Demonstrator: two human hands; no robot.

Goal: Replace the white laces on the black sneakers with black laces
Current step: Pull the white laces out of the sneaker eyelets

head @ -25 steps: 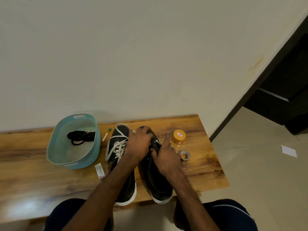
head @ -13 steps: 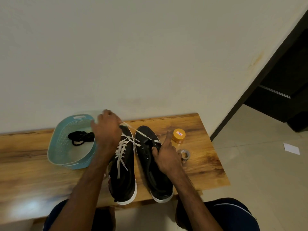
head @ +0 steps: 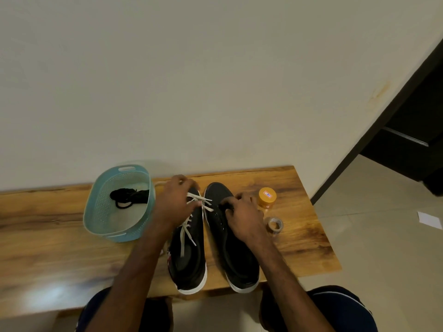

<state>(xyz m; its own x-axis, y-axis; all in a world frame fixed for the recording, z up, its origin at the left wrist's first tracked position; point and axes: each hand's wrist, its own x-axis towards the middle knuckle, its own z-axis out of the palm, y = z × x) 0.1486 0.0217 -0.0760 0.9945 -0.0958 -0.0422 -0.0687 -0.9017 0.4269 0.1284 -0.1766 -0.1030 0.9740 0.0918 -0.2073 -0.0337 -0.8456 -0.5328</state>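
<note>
A pale wall fills the upper frame, and a dark door stands at the right edge above a tiled floor, where a paper lies. Across the lower frame we see a wooden bench.

At its left centre sits a teal basket with the black laces bunched inside it. Just right of the basket two black sneakers lie side by side, toes toward the wall. The laced shoe is on the left and the unlaced shoe on the right.

Our left hand lies over the toe end of the laced shoe with its fingers curled. Strands of the white lace run out from under it, so we take it to be gripping the lace. The loose ends trail down over the shoe's opening.

Our right hand is on the unlaced shoe, with fingers and thumb curled and pinching the upper near the eyelets.

Right of that hand stand an orange jar and, just below it in the frame, a roll of tape.
</note>
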